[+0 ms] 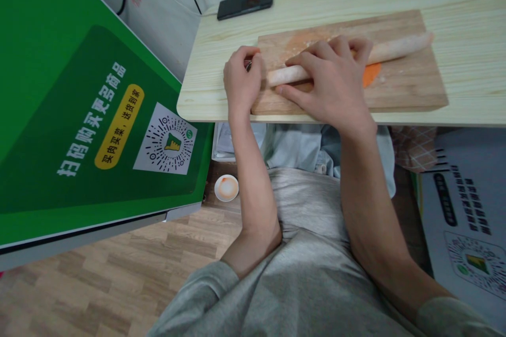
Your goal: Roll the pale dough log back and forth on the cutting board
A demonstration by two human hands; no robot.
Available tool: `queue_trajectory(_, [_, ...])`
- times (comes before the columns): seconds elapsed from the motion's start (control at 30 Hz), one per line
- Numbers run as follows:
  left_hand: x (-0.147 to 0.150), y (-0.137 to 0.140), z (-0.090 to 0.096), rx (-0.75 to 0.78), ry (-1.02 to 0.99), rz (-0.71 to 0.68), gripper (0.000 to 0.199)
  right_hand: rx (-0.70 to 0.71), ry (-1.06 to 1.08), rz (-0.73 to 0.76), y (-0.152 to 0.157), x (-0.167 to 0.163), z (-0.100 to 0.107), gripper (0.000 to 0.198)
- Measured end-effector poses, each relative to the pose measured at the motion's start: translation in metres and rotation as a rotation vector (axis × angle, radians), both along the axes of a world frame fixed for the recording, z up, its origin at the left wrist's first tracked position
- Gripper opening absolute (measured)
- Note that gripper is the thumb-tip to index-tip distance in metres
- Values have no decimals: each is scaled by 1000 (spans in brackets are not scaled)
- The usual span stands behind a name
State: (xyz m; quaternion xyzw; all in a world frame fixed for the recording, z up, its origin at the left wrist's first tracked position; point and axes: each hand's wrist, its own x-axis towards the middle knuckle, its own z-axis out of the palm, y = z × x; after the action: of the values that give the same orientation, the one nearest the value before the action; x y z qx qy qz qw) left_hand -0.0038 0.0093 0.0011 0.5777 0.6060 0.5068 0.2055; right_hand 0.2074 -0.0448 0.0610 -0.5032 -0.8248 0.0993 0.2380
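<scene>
A pale wooden rolling pin lies slanted across the wooden cutting board. My right hand is wrapped over the middle of the pin, fingers on the far side and thumb on the near side. Flat orange dough shows from under the pin, mostly covered by that hand. At the board's left edge is my left hand, its fingers curled toward the thumb. A small dark, shiny bit shows between them, too small to name. Whitish powder and an orange smear mark the board.
The board rests on a light wooden table against a wall. A black phone lies at the back left. A green panel with a printed code stands at the left. Below the table, a small white dish is visible.
</scene>
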Motion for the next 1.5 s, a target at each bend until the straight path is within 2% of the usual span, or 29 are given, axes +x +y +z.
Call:
queue_trajectory(0.13, [-2, 2, -2, -32, 38, -34, 10, -3, 13, 7, 0, 1, 1, 48])
queue_trajectory(0.27, [-5, 6, -8, 15, 61, -26, 4, -12, -10, -5, 0, 0, 1, 51])
queue_trajectory(0.4, [-5, 6, -8, 21, 67, -32, 5, -18, -29, -24, 0, -1, 0, 65])
queue_trajectory(0.53, [-3, 5, -7, 5, 43, -42, 21, -78, -19, -20, 1, -1, 1, 80])
queue_trajectory(0.63, [-4, 6, -8, -32, 14, -56, 41, -119, -18, -36, 1, -2, 2, 77])
queue_trajectory(0.7, [-5, 8, -10, -38, 15, -58, 45, -118, -12, -31, 0, -2, 3, 74])
queue_trajectory(0.97, [-7, 7, -8, 13, 68, -50, 7, -22, -57, -38, 0, -1, 0, 67])
queue_trajectory(1.17, [4, -3, 2, 36, 62, 17, 18, 6, -28, -19, 0, 1, -2, 65])
queue_trajectory(1.3, [1, 1, -2, 10, 12, -9, 9, -3, 6, 1, 0, 1, -2, 62])
queue_trajectory(1.5, [-3, 6, -10, 35, 62, -3, 11, 15, -5, 6, 1, 2, -3, 61])
